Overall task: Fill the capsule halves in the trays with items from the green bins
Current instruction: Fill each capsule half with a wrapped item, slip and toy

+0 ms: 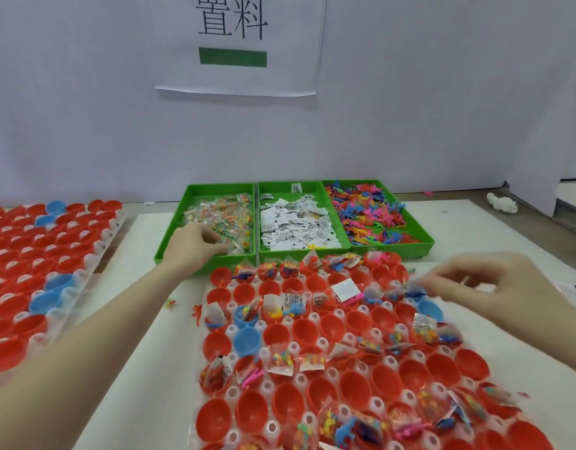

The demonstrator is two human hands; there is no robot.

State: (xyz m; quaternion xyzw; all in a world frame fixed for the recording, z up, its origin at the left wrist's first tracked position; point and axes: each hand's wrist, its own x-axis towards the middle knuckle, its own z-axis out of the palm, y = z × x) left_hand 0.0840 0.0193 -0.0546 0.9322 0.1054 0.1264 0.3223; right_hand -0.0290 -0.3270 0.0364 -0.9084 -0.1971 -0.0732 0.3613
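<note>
Though blur hides what your right hand (488,287) pinches above the near tray of red plastic capsule halves (316,349), your left hand (195,245) grasps clear packets (221,219) in the far-left green plastic bin (170,241).

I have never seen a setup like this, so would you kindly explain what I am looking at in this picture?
There is no machine here: a person works with bare hands, and the single picture comes from a camera worn on the head, looking forward and down.

On the table stand three green bins: the left bin holds clear packets of beads, the middle bin white paper packets, the right bin small coloured figures. In front lies a tray of red and blue capsule halves, some already filled. A second tray lies to the left.

The left hand reaches into the left bin, fingers curled on the packets. The right hand hovers over the near tray; it is blurred, so what it holds is unclear.
</note>
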